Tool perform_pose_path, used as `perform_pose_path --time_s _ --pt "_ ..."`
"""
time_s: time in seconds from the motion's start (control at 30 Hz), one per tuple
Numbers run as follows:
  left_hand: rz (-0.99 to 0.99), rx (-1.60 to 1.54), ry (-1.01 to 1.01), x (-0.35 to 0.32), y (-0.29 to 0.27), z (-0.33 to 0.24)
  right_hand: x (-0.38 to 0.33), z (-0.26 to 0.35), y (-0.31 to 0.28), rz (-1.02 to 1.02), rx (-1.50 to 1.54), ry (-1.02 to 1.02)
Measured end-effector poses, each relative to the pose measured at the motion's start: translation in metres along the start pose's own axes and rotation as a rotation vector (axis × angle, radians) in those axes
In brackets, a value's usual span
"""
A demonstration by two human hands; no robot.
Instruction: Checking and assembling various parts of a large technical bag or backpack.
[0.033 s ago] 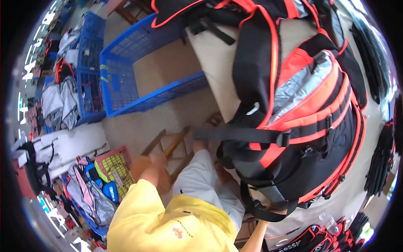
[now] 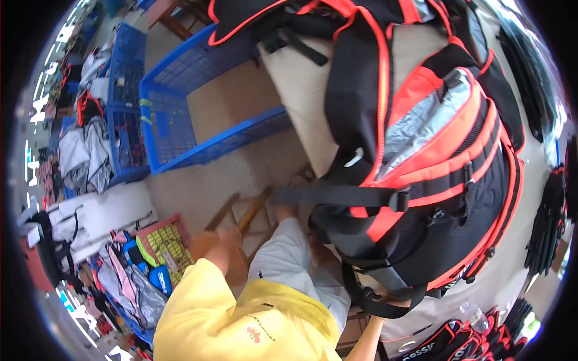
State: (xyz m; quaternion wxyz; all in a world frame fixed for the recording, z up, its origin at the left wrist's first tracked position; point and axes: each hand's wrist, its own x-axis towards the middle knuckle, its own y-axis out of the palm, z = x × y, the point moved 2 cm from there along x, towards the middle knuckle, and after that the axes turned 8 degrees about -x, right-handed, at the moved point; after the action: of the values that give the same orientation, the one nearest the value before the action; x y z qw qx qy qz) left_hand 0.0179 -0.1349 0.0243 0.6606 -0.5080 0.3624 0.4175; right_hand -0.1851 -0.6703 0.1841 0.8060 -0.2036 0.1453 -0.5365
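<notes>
A large black and red backpack with a silver-lined front pocket gaping open lies on the pale table at the right. My right hand is at its near lower side, under a black strap; bag and strap cover most of its fingers, so its grip cannot be told. Down by my left side, next to a wooden stool, hangs my left hand. It is blurred, and nothing can be made out in it. Another black strap sticks out leftward from the backpack over my knees.
A blue plastic crate stands beyond the stool, beside the table edge. More blue crates are stacked at the far left, with grey cloth pieces. Coloured bags lie at near left. Further red and black pieces are at the near right.
The view has shifted slightly, so the backpack and crate appear a little further left. Both hands stay in nearly the same places.
</notes>
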Motion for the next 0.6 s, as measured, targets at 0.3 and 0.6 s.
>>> perform_pose_path --time_s 0.3,0.6 --pt "-0.117 0.0 0.246 0.031 -0.048 -0.059 -0.042 -0.022 -0.018 -0.217 -0.163 -0.062" --pt "-0.221 -0.094 0.449 0.056 -0.089 -0.071 -0.048 -0.04 -0.004 -0.372 -0.363 -0.088"
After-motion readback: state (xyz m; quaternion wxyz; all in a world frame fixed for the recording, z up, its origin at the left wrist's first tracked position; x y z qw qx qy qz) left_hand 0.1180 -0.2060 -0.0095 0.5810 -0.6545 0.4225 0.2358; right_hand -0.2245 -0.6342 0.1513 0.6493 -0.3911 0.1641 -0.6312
